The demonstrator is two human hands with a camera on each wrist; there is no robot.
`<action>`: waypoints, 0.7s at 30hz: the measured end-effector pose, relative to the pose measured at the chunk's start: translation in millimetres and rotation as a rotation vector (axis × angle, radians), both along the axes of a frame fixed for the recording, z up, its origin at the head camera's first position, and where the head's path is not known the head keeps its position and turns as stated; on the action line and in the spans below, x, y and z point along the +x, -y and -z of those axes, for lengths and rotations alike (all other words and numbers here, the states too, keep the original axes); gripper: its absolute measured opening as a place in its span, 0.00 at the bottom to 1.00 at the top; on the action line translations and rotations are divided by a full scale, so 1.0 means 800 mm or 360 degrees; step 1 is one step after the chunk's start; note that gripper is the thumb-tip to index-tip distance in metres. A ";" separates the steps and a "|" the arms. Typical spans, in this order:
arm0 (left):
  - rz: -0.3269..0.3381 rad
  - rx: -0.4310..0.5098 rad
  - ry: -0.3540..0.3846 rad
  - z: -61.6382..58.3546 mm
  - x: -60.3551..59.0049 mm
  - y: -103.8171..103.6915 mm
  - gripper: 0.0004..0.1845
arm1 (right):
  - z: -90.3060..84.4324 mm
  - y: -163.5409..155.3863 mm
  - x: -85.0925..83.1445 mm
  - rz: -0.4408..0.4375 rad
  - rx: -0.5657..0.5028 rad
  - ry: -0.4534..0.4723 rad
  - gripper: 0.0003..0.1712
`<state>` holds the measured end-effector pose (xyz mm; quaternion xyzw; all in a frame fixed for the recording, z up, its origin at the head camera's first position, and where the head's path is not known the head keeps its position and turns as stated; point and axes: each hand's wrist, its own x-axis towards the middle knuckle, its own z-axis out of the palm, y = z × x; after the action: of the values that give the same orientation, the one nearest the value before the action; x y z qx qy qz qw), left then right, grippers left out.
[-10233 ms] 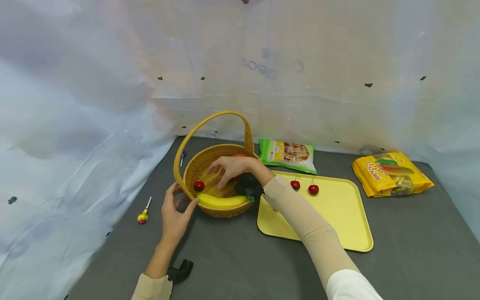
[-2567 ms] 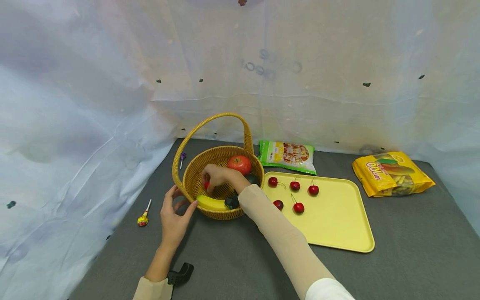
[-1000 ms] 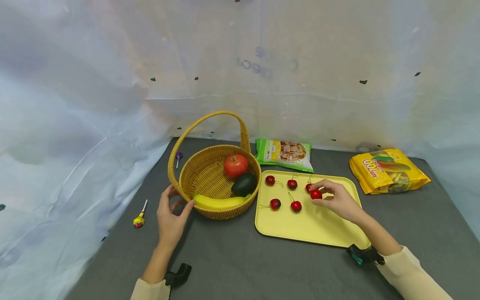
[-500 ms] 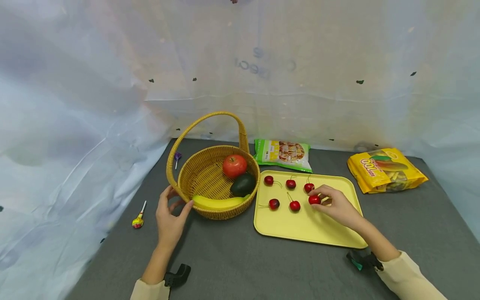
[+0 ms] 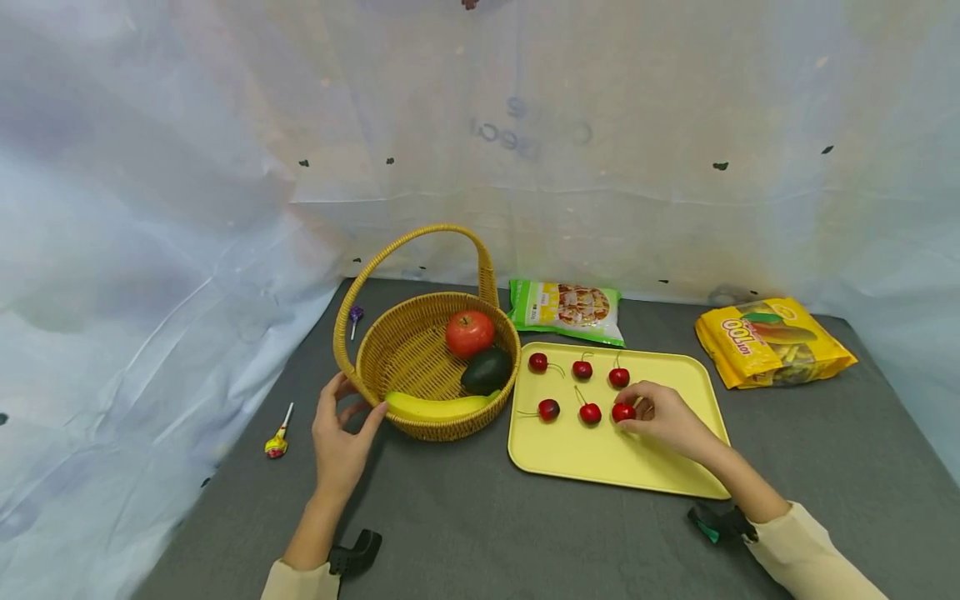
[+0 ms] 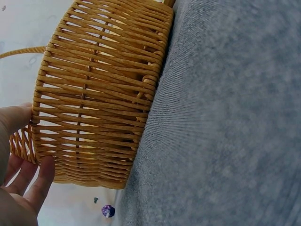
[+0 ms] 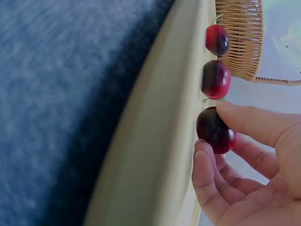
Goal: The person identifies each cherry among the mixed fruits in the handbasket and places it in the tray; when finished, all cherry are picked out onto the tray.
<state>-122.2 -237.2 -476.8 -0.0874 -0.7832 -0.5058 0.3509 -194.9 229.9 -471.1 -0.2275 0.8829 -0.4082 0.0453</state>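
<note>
My right hand (image 5: 667, 421) pinches a dark red cherry (image 5: 622, 412) between thumb and fingers, low over the yellow tray (image 5: 600, 462). In the right wrist view this cherry (image 7: 215, 131) lies in line with two others. Several more cherries with stems lie on the tray in two rows, such as the cherry (image 5: 589, 414) just left of the held one. My left hand (image 5: 341, 442) grips the rim of the wicker basket (image 5: 405, 350) where its handle begins. Inside the basket are an apple (image 5: 469, 334), an avocado (image 5: 487, 372) and a banana (image 5: 435, 407).
Behind the tray lies a green and white food packet (image 5: 570, 310). A yellow mango candy bag (image 5: 776, 342) sits at the back right. Left of the basket are a yellow lollipop (image 5: 277, 442) and a purple lollipop (image 5: 355, 317). Plastic sheeting (image 5: 600, 167) closes off the back.
The right hand went from inside the basket to the tray with a cherry, then down and slightly left to the front row. Over ten seconds, cherries on the tray increased. The left hand stayed on the basket.
</note>
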 end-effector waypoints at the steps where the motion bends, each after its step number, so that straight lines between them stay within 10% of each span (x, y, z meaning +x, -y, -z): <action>1: 0.0000 -0.0004 0.0000 0.000 0.000 0.000 0.39 | 0.001 0.000 0.000 -0.0002 0.0004 -0.0001 0.16; 11: -0.0033 0.0015 0.0029 -0.003 0.000 -0.004 0.39 | 0.000 0.004 0.000 0.0027 -0.0005 0.0017 0.15; 21: -0.0031 -0.0016 -0.0002 -0.038 0.017 -0.022 0.36 | 0.000 0.006 0.002 0.0067 0.0010 -0.0014 0.18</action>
<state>-108.9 -219.3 -446.1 -0.0819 -0.7863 -0.4984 0.3559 -193.1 224.8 -471.4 -0.2104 0.8890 -0.4053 0.0335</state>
